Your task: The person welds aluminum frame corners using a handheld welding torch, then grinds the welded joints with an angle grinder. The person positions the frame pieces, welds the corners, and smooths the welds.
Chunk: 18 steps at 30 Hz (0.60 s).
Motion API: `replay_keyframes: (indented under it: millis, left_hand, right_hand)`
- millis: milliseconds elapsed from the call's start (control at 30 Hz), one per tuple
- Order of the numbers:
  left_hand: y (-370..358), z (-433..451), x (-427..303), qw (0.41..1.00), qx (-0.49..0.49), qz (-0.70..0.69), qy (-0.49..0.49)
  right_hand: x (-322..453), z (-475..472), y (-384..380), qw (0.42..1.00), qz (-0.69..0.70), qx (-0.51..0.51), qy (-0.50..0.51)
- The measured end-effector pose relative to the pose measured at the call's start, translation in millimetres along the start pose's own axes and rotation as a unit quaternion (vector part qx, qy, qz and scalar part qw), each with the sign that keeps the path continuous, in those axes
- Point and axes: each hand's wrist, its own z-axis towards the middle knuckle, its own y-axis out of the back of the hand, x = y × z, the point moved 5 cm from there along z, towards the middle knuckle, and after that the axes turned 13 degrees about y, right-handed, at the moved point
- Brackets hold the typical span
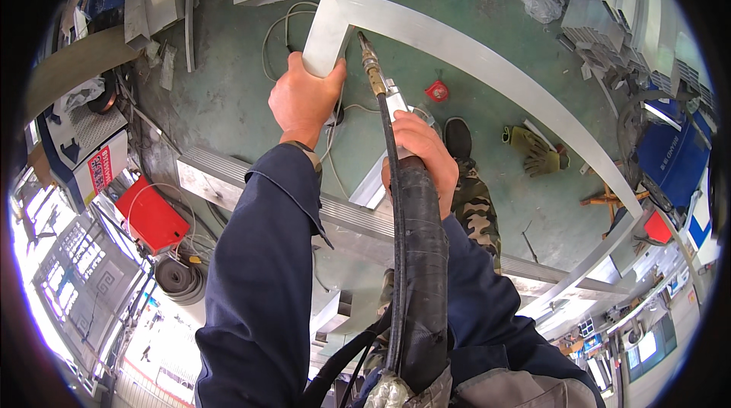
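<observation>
My left hand (pixel 307 98) grips the short leg of a metal tube frame (pixel 445 31), just below its mitred corner. The thumb lies along the inner edge and the fingers wrap over the outer side. My right hand (pixel 425 151) is closed around a handheld welding gun (pixel 397 101). Its narrow nozzle (pixel 367 51) points up at the inside of the corner, with the tip close to the joint; whether they touch I cannot tell. From the gun a thick black sleeved hose (pixel 422 271) runs back towards my body. A thinner black line (pixel 394 179) lies along it.
Ribbed metal beams (pixel 228 171) cross below my forearms. On the green floor lie work gloves (pixel 534 151), a small red round object (pixel 437 91) and loose cables (pixel 274 37). Stacked metal tubes (pixel 594 25) stand upper right. A red machine (pixel 153 215) is at left, a blue one (pixel 665 151) at right.
</observation>
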Motion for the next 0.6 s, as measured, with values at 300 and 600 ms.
replay_keyframes:
  millis: [300, 600]
  left_hand:
    - [-1.3, -0.1, 1.6, 1.0, 0.009, 0.003, 0.013]
    - [-4.4, 2.0, 3.4, 1.0, 0.005, 0.011, 0.012]
  right_hand:
    - [-1.8, -0.6, -5.0, 1.0, 0.003, -0.004, -0.007]
    - [-2.6, -0.7, -7.1, 1.0, -0.011, -0.014, -0.003]
